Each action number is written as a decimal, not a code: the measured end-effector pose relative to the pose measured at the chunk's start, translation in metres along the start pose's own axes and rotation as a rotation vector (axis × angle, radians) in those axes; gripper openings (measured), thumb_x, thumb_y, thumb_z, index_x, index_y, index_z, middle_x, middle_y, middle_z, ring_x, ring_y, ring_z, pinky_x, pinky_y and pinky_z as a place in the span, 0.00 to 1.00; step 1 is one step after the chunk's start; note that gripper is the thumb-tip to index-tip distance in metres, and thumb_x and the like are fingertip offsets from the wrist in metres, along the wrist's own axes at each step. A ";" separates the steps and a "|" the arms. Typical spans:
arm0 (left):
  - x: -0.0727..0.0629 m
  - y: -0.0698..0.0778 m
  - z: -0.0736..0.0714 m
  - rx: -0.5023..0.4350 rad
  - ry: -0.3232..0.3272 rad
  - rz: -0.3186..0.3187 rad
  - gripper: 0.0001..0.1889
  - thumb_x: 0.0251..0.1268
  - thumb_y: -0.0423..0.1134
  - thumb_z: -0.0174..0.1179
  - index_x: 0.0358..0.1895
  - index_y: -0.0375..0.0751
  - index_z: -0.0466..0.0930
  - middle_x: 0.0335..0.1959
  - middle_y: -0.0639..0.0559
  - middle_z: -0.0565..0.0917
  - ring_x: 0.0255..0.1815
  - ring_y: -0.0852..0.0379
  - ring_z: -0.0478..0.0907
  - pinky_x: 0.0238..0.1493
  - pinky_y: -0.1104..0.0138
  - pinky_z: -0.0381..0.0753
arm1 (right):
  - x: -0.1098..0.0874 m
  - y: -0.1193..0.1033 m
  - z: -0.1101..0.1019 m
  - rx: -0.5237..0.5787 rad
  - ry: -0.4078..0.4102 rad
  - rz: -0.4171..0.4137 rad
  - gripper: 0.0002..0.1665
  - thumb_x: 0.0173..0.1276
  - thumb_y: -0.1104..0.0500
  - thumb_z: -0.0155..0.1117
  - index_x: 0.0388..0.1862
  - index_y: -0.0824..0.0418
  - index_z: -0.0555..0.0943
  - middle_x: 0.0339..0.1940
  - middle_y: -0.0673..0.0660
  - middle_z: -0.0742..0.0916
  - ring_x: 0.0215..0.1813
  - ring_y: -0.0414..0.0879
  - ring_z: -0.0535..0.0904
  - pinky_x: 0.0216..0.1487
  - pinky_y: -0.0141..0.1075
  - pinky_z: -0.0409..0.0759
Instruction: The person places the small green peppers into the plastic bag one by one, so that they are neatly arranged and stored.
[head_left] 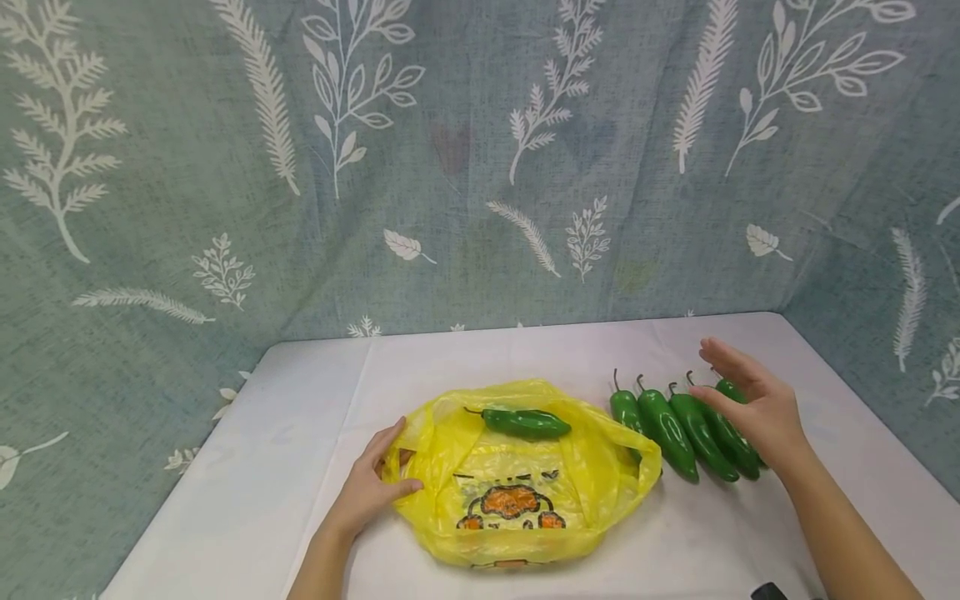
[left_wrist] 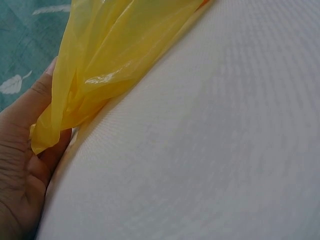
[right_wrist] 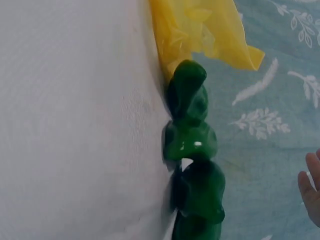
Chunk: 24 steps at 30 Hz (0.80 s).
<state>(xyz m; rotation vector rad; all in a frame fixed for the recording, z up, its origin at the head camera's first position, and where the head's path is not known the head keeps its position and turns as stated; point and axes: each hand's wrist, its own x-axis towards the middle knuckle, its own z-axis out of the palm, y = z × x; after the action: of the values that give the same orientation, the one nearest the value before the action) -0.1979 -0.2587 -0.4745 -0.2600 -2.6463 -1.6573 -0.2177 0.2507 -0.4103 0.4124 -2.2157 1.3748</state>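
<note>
A yellow plastic bag (head_left: pixel 517 546) with an orange and black print lies on the table with its mouth spread wide. One green chili pepper (head_left: pixel 528 423) lies sideways within it, near the far rim. At the bag's left handle, my left hand (head_left: pixel 369 487) holds the plastic between thumb and fingers; the left wrist view shows the yellow film (left_wrist: pixel 112 65) in its grasp. My right hand (head_left: pixel 761 408) hovers over the right end of a row of green chili peppers (head_left: pixel 667 433), thumb and fingers apart, holding nothing. It partly hides the rightmost peppers.
A white-covered table (head_left: pixel 300 417) bears everything. Behind it and along its sides hangs a blue-green cloth (head_left: pixel 465 250) with white leaf prints. The pepper row lies close to the bag's right handle. A small black object (head_left: pixel 768 592) shows at the bottom edge.
</note>
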 end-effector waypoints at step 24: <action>-0.001 0.001 -0.001 -0.002 0.001 0.000 0.48 0.46 0.41 0.74 0.73 0.51 0.57 0.71 0.48 0.62 0.74 0.43 0.49 0.71 0.41 0.46 | -0.019 0.057 -0.025 -0.084 0.177 0.171 0.36 0.60 0.61 0.68 0.68 0.52 0.70 0.59 0.35 0.79 0.58 0.22 0.70 0.51 0.13 0.69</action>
<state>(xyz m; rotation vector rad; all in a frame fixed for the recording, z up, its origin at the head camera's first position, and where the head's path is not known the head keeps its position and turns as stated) -0.1971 -0.2588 -0.4730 -0.2591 -2.6440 -1.6604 -0.2244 0.2981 -0.4541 0.0698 -2.1929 1.3412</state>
